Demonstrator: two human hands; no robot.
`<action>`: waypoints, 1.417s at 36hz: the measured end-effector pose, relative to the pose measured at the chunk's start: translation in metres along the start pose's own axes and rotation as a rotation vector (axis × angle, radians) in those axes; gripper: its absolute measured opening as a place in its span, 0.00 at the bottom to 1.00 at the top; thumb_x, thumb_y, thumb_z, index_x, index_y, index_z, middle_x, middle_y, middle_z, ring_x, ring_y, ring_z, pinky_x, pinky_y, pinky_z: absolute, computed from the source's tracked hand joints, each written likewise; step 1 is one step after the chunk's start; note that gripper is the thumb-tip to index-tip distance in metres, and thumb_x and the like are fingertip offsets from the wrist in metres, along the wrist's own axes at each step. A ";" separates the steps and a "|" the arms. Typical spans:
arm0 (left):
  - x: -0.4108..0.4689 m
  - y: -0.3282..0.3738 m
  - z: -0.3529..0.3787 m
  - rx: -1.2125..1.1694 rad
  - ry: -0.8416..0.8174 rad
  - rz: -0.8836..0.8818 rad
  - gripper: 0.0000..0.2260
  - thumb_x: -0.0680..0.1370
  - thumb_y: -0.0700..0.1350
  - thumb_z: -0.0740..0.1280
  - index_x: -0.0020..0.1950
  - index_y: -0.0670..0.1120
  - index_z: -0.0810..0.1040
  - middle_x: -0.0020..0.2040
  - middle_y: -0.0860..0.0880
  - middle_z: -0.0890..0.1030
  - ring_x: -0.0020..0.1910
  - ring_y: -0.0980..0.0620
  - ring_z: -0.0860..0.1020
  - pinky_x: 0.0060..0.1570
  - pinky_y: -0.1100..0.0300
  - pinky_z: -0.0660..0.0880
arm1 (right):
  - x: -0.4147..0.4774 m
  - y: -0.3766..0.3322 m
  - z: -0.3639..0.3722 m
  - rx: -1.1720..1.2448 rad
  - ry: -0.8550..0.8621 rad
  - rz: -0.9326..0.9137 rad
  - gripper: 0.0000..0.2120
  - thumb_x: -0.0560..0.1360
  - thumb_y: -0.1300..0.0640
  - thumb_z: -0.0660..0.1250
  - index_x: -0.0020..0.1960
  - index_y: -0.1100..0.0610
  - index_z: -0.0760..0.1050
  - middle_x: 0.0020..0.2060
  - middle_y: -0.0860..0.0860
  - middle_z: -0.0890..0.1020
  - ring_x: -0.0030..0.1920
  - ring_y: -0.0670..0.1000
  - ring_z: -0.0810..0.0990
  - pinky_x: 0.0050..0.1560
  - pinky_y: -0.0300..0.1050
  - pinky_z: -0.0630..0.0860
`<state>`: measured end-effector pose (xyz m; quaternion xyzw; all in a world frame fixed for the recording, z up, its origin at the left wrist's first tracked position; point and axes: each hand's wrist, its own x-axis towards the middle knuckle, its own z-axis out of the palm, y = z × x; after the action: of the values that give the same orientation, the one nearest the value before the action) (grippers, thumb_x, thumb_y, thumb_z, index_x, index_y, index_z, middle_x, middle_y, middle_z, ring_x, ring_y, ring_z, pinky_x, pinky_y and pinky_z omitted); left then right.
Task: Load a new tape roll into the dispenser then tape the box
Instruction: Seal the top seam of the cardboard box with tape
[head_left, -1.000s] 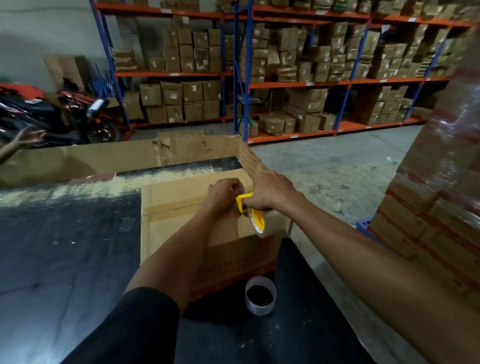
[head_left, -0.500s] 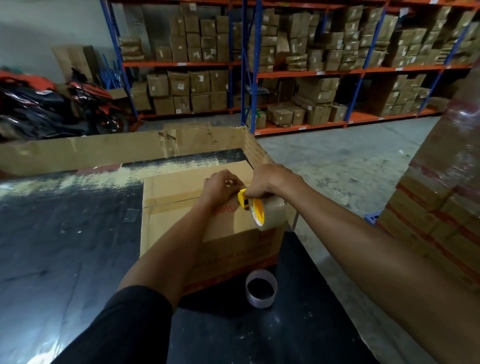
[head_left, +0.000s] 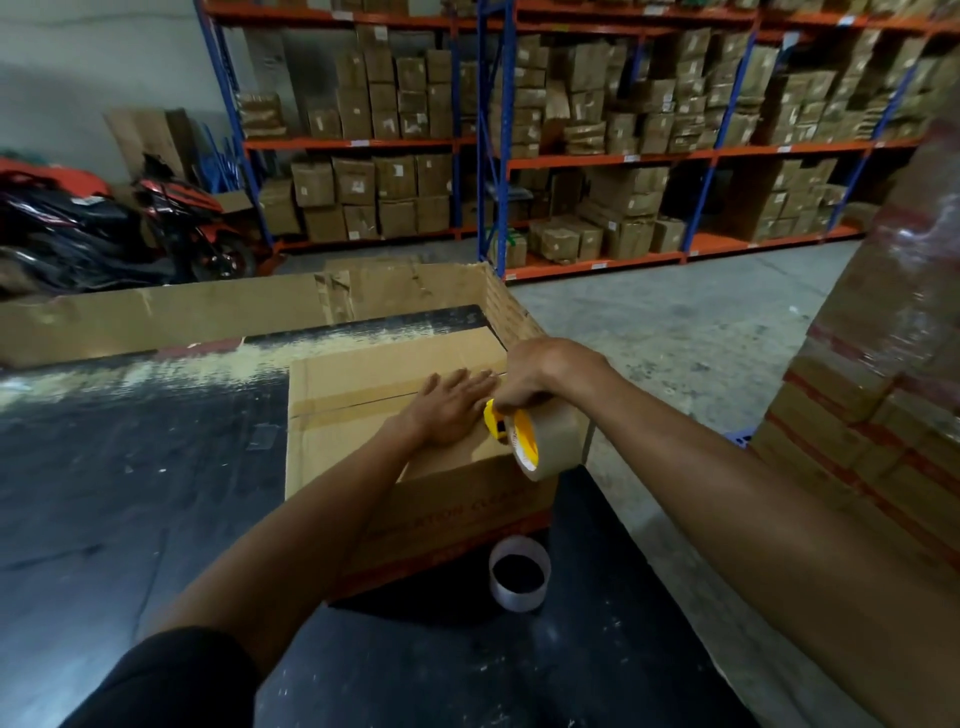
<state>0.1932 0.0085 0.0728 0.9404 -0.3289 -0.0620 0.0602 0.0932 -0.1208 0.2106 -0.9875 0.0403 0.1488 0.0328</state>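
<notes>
The left hand (head_left: 452, 410) lies flat, fingers spread, on the top of the closed brown cardboard box (head_left: 363, 395), which sits on the black scuffed worktop (head_left: 130, 493) at about twelve o'clock from the person. Its grip holds nothing; it only presses. The right hand (head_left: 540, 371) has its grip closed over the yellow plastic dispenser loaded with a brown tape roll (head_left: 540, 439), at the box's three o'clock edge, just beside the left fingertips.

The risks, as I judge them: if the flat hand lifts too soon, the tape end could peel off the cardboard and spring back onto the roll. A pull off the line of the seam could lay the strip crooked or wrinkled. The dispenser hangs past the box edge, so a loose hold could drop it to the floor.

An empty white tape core (head_left: 518, 574) stands on the worktop at the box's five o'clock. The worktop is dusty and streaked pale at its far edge, where a flattened cardboard sheet (head_left: 208, 312) stands. Beyond are blue-and-orange racks of cartons (head_left: 597, 130), a red motorcycle (head_left: 176, 218) at ten o'clock, and a wrapped pallet stack (head_left: 883, 364) at three o'clock.
</notes>
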 end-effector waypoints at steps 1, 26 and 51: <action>0.000 0.000 -0.001 0.008 -0.011 -0.012 0.25 0.86 0.54 0.47 0.83 0.52 0.49 0.84 0.51 0.50 0.83 0.46 0.47 0.80 0.41 0.45 | -0.002 -0.001 0.001 0.001 0.002 0.001 0.16 0.73 0.44 0.70 0.49 0.56 0.73 0.40 0.53 0.76 0.47 0.55 0.79 0.46 0.49 0.75; -0.010 0.031 0.005 0.055 -0.041 -0.009 0.27 0.85 0.58 0.46 0.83 0.54 0.45 0.84 0.52 0.45 0.83 0.48 0.45 0.80 0.44 0.43 | -0.053 0.015 0.019 0.009 0.071 -0.002 0.15 0.74 0.46 0.67 0.51 0.57 0.76 0.47 0.56 0.80 0.47 0.57 0.79 0.42 0.48 0.74; -0.015 0.025 0.010 0.063 0.029 -0.032 0.29 0.83 0.63 0.44 0.83 0.55 0.48 0.84 0.53 0.47 0.83 0.50 0.48 0.80 0.44 0.45 | -0.072 0.017 0.049 0.015 0.138 0.007 0.18 0.73 0.43 0.67 0.54 0.55 0.71 0.51 0.56 0.76 0.48 0.57 0.75 0.45 0.49 0.73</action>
<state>0.1643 -0.0022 0.0684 0.9477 -0.3148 -0.0391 0.0343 0.0086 -0.1292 0.1844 -0.9950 0.0472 0.0799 0.0366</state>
